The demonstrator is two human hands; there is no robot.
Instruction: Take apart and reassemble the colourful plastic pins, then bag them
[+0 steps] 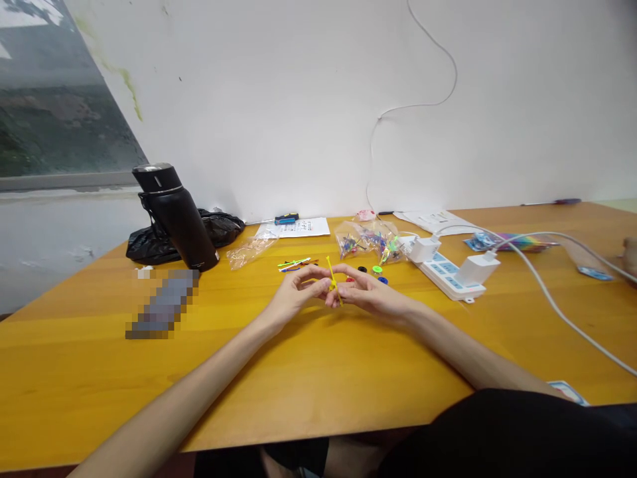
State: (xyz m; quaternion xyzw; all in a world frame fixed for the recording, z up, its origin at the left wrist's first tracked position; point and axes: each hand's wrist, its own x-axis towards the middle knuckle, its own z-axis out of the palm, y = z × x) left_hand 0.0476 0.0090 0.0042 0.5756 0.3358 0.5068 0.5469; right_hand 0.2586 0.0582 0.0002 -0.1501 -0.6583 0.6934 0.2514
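Note:
Above the middle of the wooden table (308,392), my left hand (300,290) and my right hand (369,291) meet, fingers bent inward. Between them stands a thin yellow plastic stick (329,267) with a wider part near its middle, pinched from both sides by the fingertips. Its lower end shows just under the fingers. Just beyond my left hand lie several thin coloured plastic sticks (293,264). Behind my right hand are small round plastic pieces, among them a green one (377,270), a black one (362,269) and a blue one (383,281); a red one is partly covered by the fingers.
A black flask (182,222) stands at the left before a black plastic bag (226,229), near a blurred-out flat object (164,305). Clear bags (348,240) of coloured parts lie at the back. A white power strip (450,279) with chargers and cables (552,292) occupies the right.

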